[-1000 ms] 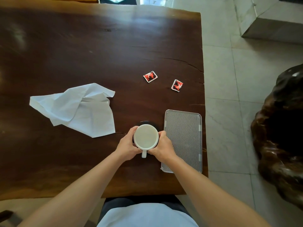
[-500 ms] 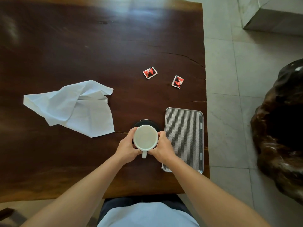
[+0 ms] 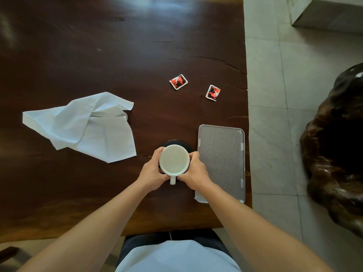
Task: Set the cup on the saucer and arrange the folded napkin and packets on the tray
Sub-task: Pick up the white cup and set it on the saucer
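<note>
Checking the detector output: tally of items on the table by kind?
Cup: 1, white, held between left hand and right hand
Saucer: 1, dark, mostly hidden under the cup
Napkin: 1, white, crumpled
Packets: 2, red and black
Tray: 1, striped
Total: 6

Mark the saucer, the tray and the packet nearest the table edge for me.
saucer (image 3: pixel 177 142): head view, dark far rim showing beyond the cup.
tray (image 3: pixel 222 163): head view, bare striped middle.
packet (image 3: pixel 213 92): head view, centre of its red face.
</note>
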### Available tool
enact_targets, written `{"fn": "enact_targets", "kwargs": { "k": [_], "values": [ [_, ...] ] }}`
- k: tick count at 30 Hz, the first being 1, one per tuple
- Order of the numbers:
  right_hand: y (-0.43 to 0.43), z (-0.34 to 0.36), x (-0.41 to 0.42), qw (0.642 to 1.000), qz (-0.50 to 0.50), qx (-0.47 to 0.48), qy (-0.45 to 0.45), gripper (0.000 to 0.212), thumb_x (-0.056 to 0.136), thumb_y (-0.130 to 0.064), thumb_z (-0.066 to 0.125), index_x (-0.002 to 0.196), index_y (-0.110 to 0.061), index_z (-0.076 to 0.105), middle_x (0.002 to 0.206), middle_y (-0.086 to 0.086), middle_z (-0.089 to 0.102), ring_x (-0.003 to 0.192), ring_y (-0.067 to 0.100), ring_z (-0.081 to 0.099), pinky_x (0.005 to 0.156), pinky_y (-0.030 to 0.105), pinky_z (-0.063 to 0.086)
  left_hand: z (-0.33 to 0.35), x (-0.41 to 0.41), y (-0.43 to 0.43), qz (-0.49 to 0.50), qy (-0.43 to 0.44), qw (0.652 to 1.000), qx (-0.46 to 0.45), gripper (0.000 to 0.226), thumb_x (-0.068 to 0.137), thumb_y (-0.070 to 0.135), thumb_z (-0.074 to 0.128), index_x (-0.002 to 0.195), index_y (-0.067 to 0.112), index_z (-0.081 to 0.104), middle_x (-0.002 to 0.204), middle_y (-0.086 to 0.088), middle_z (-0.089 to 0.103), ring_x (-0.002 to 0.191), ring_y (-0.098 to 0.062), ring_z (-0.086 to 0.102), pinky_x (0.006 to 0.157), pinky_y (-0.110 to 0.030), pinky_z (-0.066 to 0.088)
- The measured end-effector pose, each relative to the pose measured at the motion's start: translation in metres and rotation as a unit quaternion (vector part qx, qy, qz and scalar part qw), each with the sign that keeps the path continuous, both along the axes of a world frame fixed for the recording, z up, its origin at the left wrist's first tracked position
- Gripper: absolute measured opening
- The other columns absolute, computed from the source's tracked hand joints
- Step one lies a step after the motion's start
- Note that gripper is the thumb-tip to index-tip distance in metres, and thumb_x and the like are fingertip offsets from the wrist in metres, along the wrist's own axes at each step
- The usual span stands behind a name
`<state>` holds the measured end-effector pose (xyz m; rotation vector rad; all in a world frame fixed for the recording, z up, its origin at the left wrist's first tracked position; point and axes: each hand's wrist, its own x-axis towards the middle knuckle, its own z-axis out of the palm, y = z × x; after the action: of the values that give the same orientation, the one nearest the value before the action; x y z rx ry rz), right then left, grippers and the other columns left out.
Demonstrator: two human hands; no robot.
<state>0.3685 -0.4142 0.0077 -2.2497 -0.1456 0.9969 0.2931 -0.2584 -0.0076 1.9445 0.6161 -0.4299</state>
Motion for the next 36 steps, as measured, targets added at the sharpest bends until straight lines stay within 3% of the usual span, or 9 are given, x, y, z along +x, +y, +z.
{"fn": "enact_targets", "kwargs": {
  "k": [5, 12, 16, 19, 23, 26, 28, 30, 36],
  "values": [
    [-0.001, -0.001, -0.003, 1.000, -0.011, 0.008, 0.003, 0.072, 0.071, -0.021, 0.090, 0.115, -0.026, 0.033, 0.108, -0.002, 0.057, 0.092, 0.009, 0.058, 0.061, 0.011, 0.041, -0.004, 0.000, 0.003, -0.018, 0.012, 1.000, -0.007, 0.100, 0.075, 0.020, 0.088, 0.148, 0.039, 0.023, 0.125, 0.015, 0.047, 0.113, -0.016, 0.055, 0.091, -0.028, 0.046],
    [-0.002, -0.001, -0.009, 1.000, -0.016, 0.005, 0.005, 0.080, 0.074, -0.016, 0.086, 0.132, -0.023, 0.032, 0.110, -0.005, 0.052, 0.097, 0.009, 0.054, 0.068, 0.012, 0.041, -0.008, -0.001, 0.005, -0.025, 0.028, 0.999, -0.019, 0.102, 0.074, 0.022, 0.087, 0.146, 0.045, 0.018, 0.121, 0.017, 0.047, 0.108, -0.012, 0.055, 0.085, -0.022, 0.043],
    [-0.001, 0.001, -0.010, 1.000, -0.017, -0.006, 0.011, 0.085, 0.076, -0.013, 0.084, 0.141, -0.021, 0.030, 0.113, -0.003, 0.051, 0.106, 0.016, 0.057, 0.077, 0.021, 0.045, -0.006, 0.001, 0.003, -0.014, 0.035, 0.999, -0.010, 0.102, 0.073, 0.019, 0.088, 0.147, 0.041, 0.021, 0.121, 0.015, 0.047, 0.109, -0.010, 0.052, 0.088, -0.025, 0.043],
    [-0.001, 0.004, -0.009, 0.999, -0.008, -0.021, 0.028, 0.099, 0.076, -0.011, 0.082, 0.153, -0.019, 0.021, 0.127, 0.005, 0.053, 0.118, 0.023, 0.054, 0.089, 0.030, 0.048, -0.004, 0.002, -0.002, -0.003, 0.038, 0.999, 0.006, 0.101, 0.073, 0.014, 0.088, 0.148, 0.036, 0.023, 0.121, 0.013, 0.048, 0.110, -0.010, 0.051, 0.087, -0.024, 0.043],
    [0.000, 0.010, -0.005, 0.998, 0.001, -0.046, 0.039, 0.105, 0.078, -0.006, 0.078, 0.157, -0.018, 0.011, 0.136, 0.007, 0.051, 0.121, 0.026, 0.055, 0.095, 0.033, 0.049, 0.004, 0.004, -0.004, 0.003, 0.069, 0.998, 0.013, 0.107, 0.068, 0.003, 0.085, 0.151, 0.029, 0.023, 0.124, 0.005, 0.051, 0.111, -0.021, 0.059, 0.092, -0.033, 0.051],
    [-0.001, 0.017, -0.001, 0.997, 0.008, -0.061, 0.040, 0.100, 0.081, 0.006, 0.067, 0.158, -0.018, 0.008, 0.145, 0.010, 0.044, 0.126, 0.030, 0.053, 0.104, 0.044, 0.048, 0.015, 0.006, 0.000, 0.015, 0.093, 0.995, 0.024, 0.104, 0.068, -0.001, 0.083, 0.150, 0.026, 0.026, 0.125, 0.000, 0.052, 0.109, -0.027, 0.062, 0.089, -0.037, 0.055],
    [-0.002, 0.024, 0.002, 0.996, 0.016, -0.081, 0.018, 0.095, 0.083, 0.010, 0.061, 0.159, -0.017, 0.010, 0.153, 0.011, 0.036, 0.139, 0.031, 0.040, 0.113, 0.043, 0.039, 0.023, 0.004, 0.004, 0.026, 0.101, 0.994, 0.043, 0.096, 0.069, -0.002, 0.081, 0.147, 0.025, 0.031, 0.125, -0.003, 0.052, 0.107, -0.024, 0.061, 0.075, -0.029, 0.053],
    [-0.003, 0.033, 0.006, 0.994, 0.015, -0.106, -0.023, 0.089, 0.085, 0.008, 0.060, 0.158, -0.017, 0.016, 0.155, 0.009, 0.033, 0.141, 0.029, 0.036, 0.111, 0.041, 0.037, 0.032, 0.000, 0.010, 0.032, 0.096, 0.993, 0.067, 0.080, 0.073, 0.001, 0.080, 0.139, 0.024, 0.040, 0.120, -0.001, 0.055, 0.101, -0.018, 0.060, 0.065, -0.021, 0.048],
    [0.012, 0.067, 0.029, 0.984, 0.031, -0.120, -0.124, 0.043, 0.089, -0.009, 0.057, 0.131, -0.014, 0.052, 0.127, 0.006, 0.052, 0.113, 0.026, 0.056, 0.087, 0.037, 0.049, 0.068, -0.014, 0.038, 0.055, 0.042, 0.990, 0.122, 0.018, 0.086, 0.018, 0.072, 0.099, 0.026, 0.062, 0.088, 0.004, 0.066, 0.079, -0.009, 0.062, 0.063, -0.023, 0.050]
  ]
}}
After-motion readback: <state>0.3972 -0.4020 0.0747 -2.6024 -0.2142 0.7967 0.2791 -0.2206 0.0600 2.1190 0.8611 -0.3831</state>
